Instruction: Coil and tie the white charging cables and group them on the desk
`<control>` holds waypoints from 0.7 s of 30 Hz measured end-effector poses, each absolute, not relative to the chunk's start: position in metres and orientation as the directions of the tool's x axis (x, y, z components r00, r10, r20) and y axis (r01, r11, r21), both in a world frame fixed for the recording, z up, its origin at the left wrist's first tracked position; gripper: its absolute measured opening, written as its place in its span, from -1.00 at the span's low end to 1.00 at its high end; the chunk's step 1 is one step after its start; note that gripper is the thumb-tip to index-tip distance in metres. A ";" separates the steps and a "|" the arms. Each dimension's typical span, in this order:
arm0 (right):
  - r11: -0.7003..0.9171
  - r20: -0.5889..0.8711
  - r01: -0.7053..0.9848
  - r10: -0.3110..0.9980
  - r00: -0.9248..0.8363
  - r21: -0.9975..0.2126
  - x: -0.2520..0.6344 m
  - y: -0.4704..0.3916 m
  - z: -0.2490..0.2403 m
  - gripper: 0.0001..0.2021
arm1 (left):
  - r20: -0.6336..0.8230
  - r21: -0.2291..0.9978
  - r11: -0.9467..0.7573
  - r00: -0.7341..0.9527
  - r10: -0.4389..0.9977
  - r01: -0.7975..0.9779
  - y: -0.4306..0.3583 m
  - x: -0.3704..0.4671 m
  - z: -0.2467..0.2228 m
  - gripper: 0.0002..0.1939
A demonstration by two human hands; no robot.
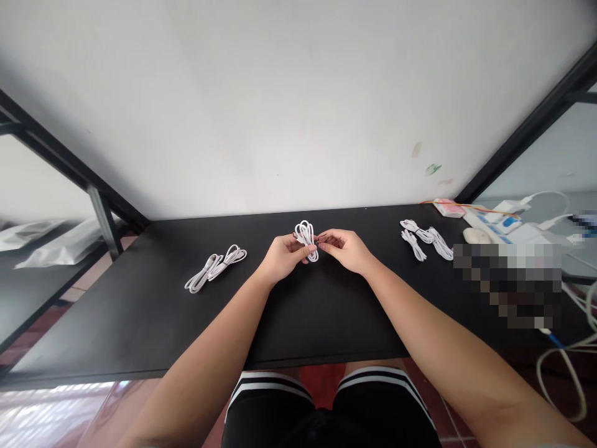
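fingers (305, 251) of the left hand (281, 258) are closed around a looped white cable (304, 231), the thumb lying across its lower part. the cable is held above the black counter (289, 317), near the middle of the view, with its loops standing up past the fingertips. at its 3 o'clock, the right hand (349, 250) has thumb and forefinger drawn together on a thin dark tie (321, 240), next to the loops.

positions are given by clock face, centred on the held cable. between 8 and 9 o'clock: a pair of coiled white cables (217, 269), resting on the counter. at 3 o'clock: a group of white cable bundles (426, 239), also lying flat; farther out in that direction, a white mouse (476, 236) and a white power strip (487, 225) with plugs. between 2 and 3 o'clock: a pink-and-white box (448, 208). at 12 o'clock: a pale wall (280, 112).
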State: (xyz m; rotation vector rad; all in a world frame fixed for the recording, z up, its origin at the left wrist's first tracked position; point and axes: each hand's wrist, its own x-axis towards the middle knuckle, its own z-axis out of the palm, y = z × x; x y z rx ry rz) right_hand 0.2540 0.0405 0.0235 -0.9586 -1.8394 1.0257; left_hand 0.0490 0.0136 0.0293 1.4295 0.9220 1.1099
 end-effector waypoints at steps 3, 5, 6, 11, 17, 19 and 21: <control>0.417 0.311 0.293 0.885 -0.348 -0.860 0.254 0.040 0.024 -0.82 | 0.126 0.992 -0.120 0.292 0.948 -0.038 0.012 0.050 0.031 -0.59; 0.432 0.336 0.328 0.889 -0.312 -0.840 0.253 0.038 0.027 -0.85 | 0.107 0.994 -0.098 0.321 0.941 -0.045 0.010 0.051 0.032 -0.59; 0.439 0.349 0.337 0.889 -0.295 -0.833 0.253 0.037 0.028 -0.86 | 0.099 0.995 -0.088 0.336 0.937 -0.048 0.010 0.051 0.033 -0.59; 0.487 0.435 0.358 0.873 -0.221 -0.796 0.250 0.032 0.034 -0.88 | 0.077 0.997 -0.060 0.417 0.906 -0.052 0.007 0.052 0.034 -0.62; 0.471 0.441 0.210 0.880 -0.175 -0.857 0.250 0.035 0.032 -0.81 | 0.079 0.997 -0.072 0.399 0.914 -0.034 0.006 0.052 0.036 -0.50; 0.417 0.390 0.136 0.901 -0.187 -0.899 0.251 0.037 0.031 -0.74 | 0.079 0.996 -0.084 0.409 0.909 -0.006 0.006 0.052 0.036 -0.58; 0.332 0.313 0.071 0.929 -0.197 -0.941 0.252 0.040 0.030 -0.66 | 0.091 0.994 -0.104 0.401 0.912 0.011 0.007 0.052 0.035 -0.64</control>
